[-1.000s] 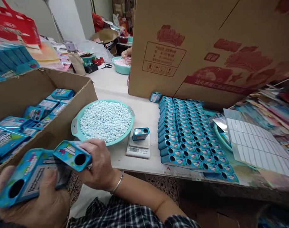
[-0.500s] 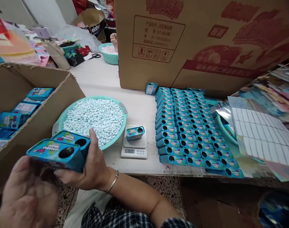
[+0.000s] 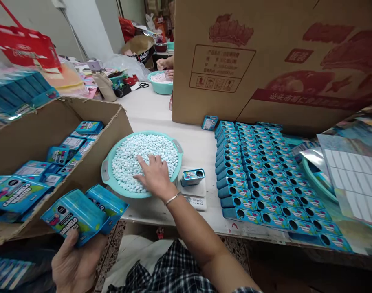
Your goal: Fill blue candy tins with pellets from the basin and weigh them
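Note:
My left hand (image 3: 77,264) grips two blue candy tins (image 3: 78,213) from below at the lower left, beside the cardboard carton. They are tilted, with their printed sides facing me; their tops are turned away from view. My right hand (image 3: 157,175), with a bangle on its wrist, rests fingers spread on the pale blue candies (image 3: 127,162). These fill a turquoise bowl (image 3: 108,162) with grey handles. A single blue tin with a dark round hole (image 3: 193,177) stands on a small white scale (image 3: 201,189), right of the bowl; my forearm partly covers its display.
An open carton (image 3: 124,122) of blue tins stands at the left. Rows of tins with round holes (image 3: 265,175) line the right side, before a tall cardboard box (image 3: 216,97). Label sheets (image 3: 351,171) lie far right. Another person's hands (image 3: 164,67) are behind, at a bowl (image 3: 161,87).
My right hand has left the tins and moved right onto the candies in the bowl. My left hand now holds both tins tipped over. The view has swung to the left.

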Demonstrator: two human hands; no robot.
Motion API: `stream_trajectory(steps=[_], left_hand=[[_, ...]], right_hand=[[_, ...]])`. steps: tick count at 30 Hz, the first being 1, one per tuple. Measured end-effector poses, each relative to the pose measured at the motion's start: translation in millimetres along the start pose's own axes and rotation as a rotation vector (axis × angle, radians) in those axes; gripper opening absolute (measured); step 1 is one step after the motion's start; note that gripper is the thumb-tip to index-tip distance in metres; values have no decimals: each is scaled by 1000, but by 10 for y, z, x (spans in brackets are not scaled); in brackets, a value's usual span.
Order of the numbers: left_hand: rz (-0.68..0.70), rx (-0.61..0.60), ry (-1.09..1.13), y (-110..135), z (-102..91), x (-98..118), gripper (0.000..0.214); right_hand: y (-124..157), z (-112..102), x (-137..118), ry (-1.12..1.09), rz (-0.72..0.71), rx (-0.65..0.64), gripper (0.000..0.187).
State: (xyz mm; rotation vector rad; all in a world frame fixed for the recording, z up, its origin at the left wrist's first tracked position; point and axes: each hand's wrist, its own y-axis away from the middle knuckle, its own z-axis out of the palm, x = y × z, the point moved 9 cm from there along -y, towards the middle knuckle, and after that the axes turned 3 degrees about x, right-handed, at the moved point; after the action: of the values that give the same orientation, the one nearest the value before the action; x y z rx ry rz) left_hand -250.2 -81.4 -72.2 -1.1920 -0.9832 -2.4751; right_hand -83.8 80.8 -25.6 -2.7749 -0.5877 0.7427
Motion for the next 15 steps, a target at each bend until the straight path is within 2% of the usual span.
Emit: stream_trajectory(steps=[3,6,7,9,11,12,13,15], left_hand=[[52,71,-26,7,-105,43,48],[5,97,-14,-11,-221,15,48],[-29,121,-3,-24,-284,-14,49],[-108,160,8,-58,-418,-95,52],[-151,161,24,-105,-521,-164,54],[-146,142,40,-136,-547,-179,54],[-131,114,65,-168,-556,-186,54],[-87,63,143,-231,-545,-180,54]], right_hand=[[-161,318,89,28,12,-118,30],[-341,406,171,-121,86,-95,22],[-403,382,221,-266,139,-55,19],[-484,358,413,-798,356,42,12],[-495,447,569,-1359,613,93,10],[-491,499,599,-1548,709,89,9],[-487,535,612,-1666,773,76,10],[-482,573,619,-1757,820,48,15]])
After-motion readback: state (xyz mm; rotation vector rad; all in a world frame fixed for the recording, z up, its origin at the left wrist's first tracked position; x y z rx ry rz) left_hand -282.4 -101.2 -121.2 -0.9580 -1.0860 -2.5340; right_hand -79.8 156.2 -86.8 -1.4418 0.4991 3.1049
